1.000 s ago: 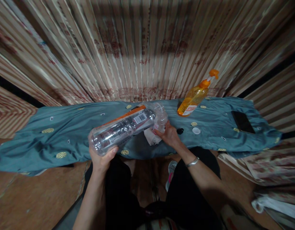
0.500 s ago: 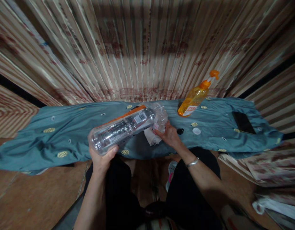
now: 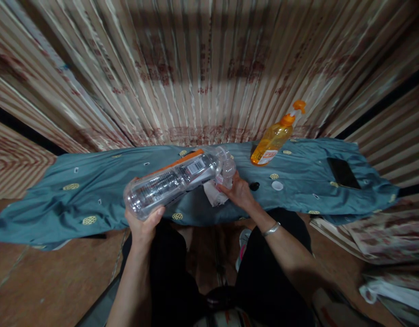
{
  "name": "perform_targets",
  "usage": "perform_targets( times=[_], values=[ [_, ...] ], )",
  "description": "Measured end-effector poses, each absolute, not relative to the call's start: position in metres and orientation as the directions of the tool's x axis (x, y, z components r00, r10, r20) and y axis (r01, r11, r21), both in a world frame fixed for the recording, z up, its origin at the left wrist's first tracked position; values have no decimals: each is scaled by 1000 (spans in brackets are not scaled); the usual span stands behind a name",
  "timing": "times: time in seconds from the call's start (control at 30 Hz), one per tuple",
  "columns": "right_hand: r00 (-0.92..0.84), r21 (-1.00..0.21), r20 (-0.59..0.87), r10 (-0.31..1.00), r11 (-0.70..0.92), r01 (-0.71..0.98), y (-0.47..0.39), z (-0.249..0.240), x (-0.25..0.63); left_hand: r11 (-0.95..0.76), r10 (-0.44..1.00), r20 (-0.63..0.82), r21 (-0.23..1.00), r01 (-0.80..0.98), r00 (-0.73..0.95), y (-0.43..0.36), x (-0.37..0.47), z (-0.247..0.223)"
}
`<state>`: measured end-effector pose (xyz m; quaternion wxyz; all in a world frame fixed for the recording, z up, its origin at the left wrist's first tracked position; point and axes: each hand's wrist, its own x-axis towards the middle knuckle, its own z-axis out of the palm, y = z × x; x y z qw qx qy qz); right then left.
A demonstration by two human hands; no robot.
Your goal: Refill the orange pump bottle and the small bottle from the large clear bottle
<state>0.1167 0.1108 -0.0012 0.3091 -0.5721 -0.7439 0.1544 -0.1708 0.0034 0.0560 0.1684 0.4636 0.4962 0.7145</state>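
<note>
My left hand [image 3: 144, 225] is wrapped around the base of a large clear plastic bottle [image 3: 170, 184] with an orange and dark label. The bottle lies tilted, its neck pointing right and its base toward me. At its neck end, my right hand [image 3: 241, 193] grips a small clear plastic bottle [image 3: 229, 169]. The two bottles' mouths overlap in view, and I cannot tell how they meet. Any liquid passing between them is too faint to see. A crumpled white tissue [image 3: 214, 195] lies below the necks, close to my right fingers.
A black cap [image 3: 254, 186] and a round white lid [image 3: 277, 185] lie right of my right hand. Behind them stands an orange pump bottle [image 3: 272, 143]. A dark phone [image 3: 343, 172] rests at the right on the teal cloth [image 3: 110, 181]. A striped curtain [image 3: 202, 68] hangs behind.
The view has shifted slightly. Both hands keep their holds, and the bottles stay in almost the same pose.
</note>
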Motion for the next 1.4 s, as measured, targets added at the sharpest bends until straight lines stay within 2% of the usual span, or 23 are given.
perform_targets(
  times=[0.17, 0.37, 0.63, 0.97, 1.2, 1.4],
  values=[
    [-102, -613, 206, 973, 209, 762, 109, 4, 113, -459, 708, 498, 864, 208, -501, 4, -171, 55],
    [-105, -588, 160, 982, 180, 789, 108, 8, 112, -432, 723, 466, 881, 192, -510, 4, -169, 58],
    [-121, -620, 238, 964, 246, 745, 110, -1, 114, -473, 727, 488, 866, 163, -483, 4, -169, 59],
    [-104, -594, 214, 971, 214, 775, 109, 2, 114, -447, 720, 481, 873, 195, -500, 3, -169, 59],
    [-110, -628, 250, 962, 247, 738, 110, 0, 114, -439, 714, 482, 873, 212, -508, 4, -165, 62],
    [-111, -625, 207, 972, 218, 749, 109, 4, 114, -463, 717, 506, 860, 214, -479, 4, -174, 53]
  ],
)
